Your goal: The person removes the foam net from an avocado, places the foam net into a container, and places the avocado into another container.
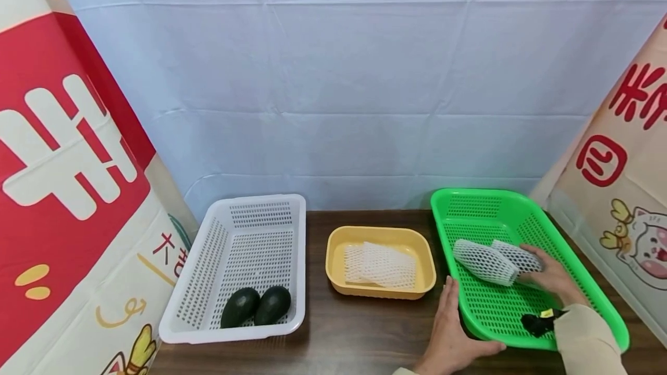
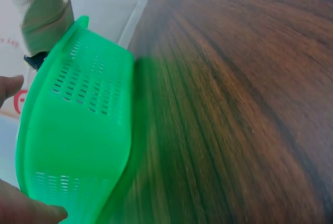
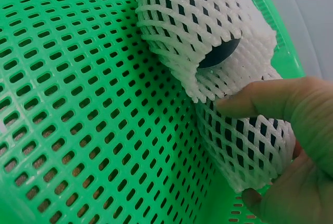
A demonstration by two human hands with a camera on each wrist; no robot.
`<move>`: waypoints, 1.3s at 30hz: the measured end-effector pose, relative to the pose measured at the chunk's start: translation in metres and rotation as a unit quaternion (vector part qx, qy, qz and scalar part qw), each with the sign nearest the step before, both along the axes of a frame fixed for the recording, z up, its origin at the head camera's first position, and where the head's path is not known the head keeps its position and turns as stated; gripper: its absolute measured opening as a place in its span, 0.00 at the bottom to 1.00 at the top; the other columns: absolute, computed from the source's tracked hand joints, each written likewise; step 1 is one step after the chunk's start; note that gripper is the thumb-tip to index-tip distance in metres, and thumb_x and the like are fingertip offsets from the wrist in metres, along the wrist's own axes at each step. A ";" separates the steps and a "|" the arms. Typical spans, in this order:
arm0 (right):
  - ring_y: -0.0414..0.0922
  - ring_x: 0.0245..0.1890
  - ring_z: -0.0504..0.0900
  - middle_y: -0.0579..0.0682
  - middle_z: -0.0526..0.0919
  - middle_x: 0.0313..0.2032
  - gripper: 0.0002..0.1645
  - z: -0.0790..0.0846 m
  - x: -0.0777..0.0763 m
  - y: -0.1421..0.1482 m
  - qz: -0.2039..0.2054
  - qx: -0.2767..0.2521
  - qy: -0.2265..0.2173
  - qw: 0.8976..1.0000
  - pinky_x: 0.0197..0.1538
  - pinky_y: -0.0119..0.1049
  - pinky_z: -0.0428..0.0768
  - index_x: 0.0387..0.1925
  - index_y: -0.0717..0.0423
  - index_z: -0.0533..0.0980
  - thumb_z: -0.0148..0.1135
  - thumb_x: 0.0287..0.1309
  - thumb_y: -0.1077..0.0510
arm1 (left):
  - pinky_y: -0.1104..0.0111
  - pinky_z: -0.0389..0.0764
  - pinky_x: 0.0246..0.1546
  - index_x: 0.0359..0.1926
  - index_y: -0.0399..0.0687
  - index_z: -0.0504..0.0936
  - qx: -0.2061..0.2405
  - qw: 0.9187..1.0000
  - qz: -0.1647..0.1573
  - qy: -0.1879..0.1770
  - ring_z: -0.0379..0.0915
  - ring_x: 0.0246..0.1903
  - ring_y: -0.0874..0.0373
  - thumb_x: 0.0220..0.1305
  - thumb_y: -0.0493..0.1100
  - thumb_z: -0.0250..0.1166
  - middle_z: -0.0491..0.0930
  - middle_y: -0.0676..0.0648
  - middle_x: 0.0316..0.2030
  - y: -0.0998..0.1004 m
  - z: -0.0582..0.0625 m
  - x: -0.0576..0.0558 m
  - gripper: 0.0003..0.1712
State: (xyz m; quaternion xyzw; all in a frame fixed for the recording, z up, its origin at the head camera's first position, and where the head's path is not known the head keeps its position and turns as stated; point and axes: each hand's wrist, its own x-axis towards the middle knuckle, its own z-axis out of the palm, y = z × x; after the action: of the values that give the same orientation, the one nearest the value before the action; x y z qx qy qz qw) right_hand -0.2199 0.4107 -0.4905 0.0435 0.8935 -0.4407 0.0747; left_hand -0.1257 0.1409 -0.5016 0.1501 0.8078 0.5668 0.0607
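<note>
Two dark avocados in white foam net sleeves lie side by side in the green basket (image 1: 490, 317). My right hand (image 1: 556, 278) grips the right-hand netted avocado (image 1: 513, 254), fingers and thumb around its sleeve. Against it lies the other netted avocado (image 1: 482, 262); in the right wrist view, dark skin shows through the open end of its net sleeve (image 3: 200, 18). My left hand (image 1: 450, 337) rests at the basket's near left corner, thumb and fingers spread along the rim. A bare patch of wood and the basket's outer wall (image 2: 78, 140) fill the left wrist view.
A white basket (image 1: 299, 247) at the left holds two bare dark avocados (image 1: 272, 305). Between the baskets, a yellow tray (image 1: 339, 288) contains flat white foam nets (image 1: 383, 265). All stand on a dark wooden table (image 1: 359, 328), with a pale cloth backdrop behind.
</note>
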 end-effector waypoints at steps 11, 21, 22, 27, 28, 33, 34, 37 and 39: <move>0.73 0.49 0.54 0.80 0.44 0.55 0.56 -0.005 0.000 0.000 -0.008 0.005 0.009 1.000 0.39 0.58 0.67 0.65 0.68 0.38 0.65 0.44 0.61 | 0.63 0.63 0.53 0.68 0.61 0.44 0.007 0.999 0.034 0.017 0.48 0.62 0.55 0.36 0.61 0.72 0.45 0.58 0.66 0.006 -0.004 0.000 0.61; 0.73 0.47 0.56 0.80 0.49 0.53 0.58 -0.004 -0.001 0.001 -0.020 0.064 -0.002 0.998 0.38 0.59 0.66 0.63 0.72 0.40 0.66 0.44 0.51 | 0.64 0.64 0.53 0.68 0.61 0.43 0.000 1.000 0.025 0.015 0.46 0.62 0.54 0.38 0.60 0.71 0.43 0.59 0.65 0.006 -0.004 0.000 0.61; 0.73 0.47 0.56 0.80 0.49 0.52 0.58 -0.003 -0.001 0.001 -0.020 0.064 -0.002 0.998 0.38 0.59 0.66 0.63 0.72 0.41 0.66 0.44 0.50 | 0.64 0.64 0.53 0.68 0.61 0.43 0.000 1.000 0.022 0.018 0.46 0.62 0.54 0.38 0.60 0.71 0.43 0.59 0.65 0.006 -0.004 -0.001 0.61; 0.72 0.46 0.58 0.79 0.52 0.51 0.56 0.001 -0.002 0.001 -0.027 0.091 0.003 0.995 0.37 0.58 0.66 0.62 0.73 0.45 0.65 0.44 0.47 | 0.63 0.63 0.53 0.68 0.58 0.42 -0.001 0.999 0.013 0.036 0.45 0.62 0.54 0.40 0.61 0.70 0.42 0.57 0.66 0.005 -0.003 -0.003 0.60; 0.72 0.46 0.58 0.79 0.52 0.51 0.56 0.002 -0.003 0.001 -0.029 0.096 0.002 0.995 0.37 0.58 0.66 0.62 0.73 0.46 0.65 0.44 0.47 | 0.64 0.63 0.53 0.68 0.58 0.42 -0.002 0.999 0.013 0.039 0.45 0.62 0.54 0.40 0.61 0.70 0.42 0.57 0.66 0.005 -0.003 -0.003 0.60; 0.72 0.46 0.58 0.79 0.52 0.51 0.56 0.002 -0.003 0.001 -0.037 0.098 -0.003 0.995 0.36 0.57 0.66 0.61 0.72 0.47 0.66 0.42 0.46 | 0.64 0.63 0.53 0.68 0.56 0.43 -0.009 0.999 0.019 0.048 0.46 0.62 0.55 0.40 0.61 0.70 0.43 0.57 0.66 0.005 -0.002 -0.003 0.60; 0.72 0.46 0.58 0.79 0.52 0.51 0.57 0.002 -0.002 0.001 -0.037 0.095 -0.004 0.995 0.36 0.57 0.66 0.62 0.72 0.46 0.66 0.42 0.46 | 0.64 0.63 0.53 0.68 0.56 0.43 -0.010 0.999 0.021 0.047 0.46 0.62 0.55 0.39 0.61 0.70 0.43 0.58 0.66 0.005 -0.003 -0.003 0.60; 0.72 0.46 0.57 0.80 0.51 0.52 0.58 0.002 -0.001 0.000 -0.038 0.091 -0.006 0.995 0.36 0.57 0.66 0.62 0.72 0.46 0.67 0.42 0.45 | 0.64 0.63 0.53 0.68 0.56 0.44 -0.015 0.998 0.024 0.047 0.46 0.62 0.54 0.39 0.61 0.70 0.43 0.58 0.65 0.005 -0.003 -0.002 0.60; 0.72 0.46 0.57 0.80 0.51 0.52 0.57 0.001 0.000 -0.001 -0.036 0.089 -0.006 0.995 0.36 0.58 0.66 0.62 0.72 0.46 0.66 0.42 0.45 | 0.64 0.63 0.53 0.68 0.57 0.44 -0.016 0.999 0.025 0.045 0.47 0.62 0.54 0.39 0.61 0.70 0.44 0.58 0.65 0.005 -0.003 -0.002 0.60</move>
State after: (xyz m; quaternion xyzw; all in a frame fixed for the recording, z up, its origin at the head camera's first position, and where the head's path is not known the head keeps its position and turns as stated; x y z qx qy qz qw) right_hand -0.2201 0.4100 -0.4895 0.0852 0.9264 -0.3619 0.0601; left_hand -0.1275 0.1458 -0.5049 0.1542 0.8223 0.5476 0.0121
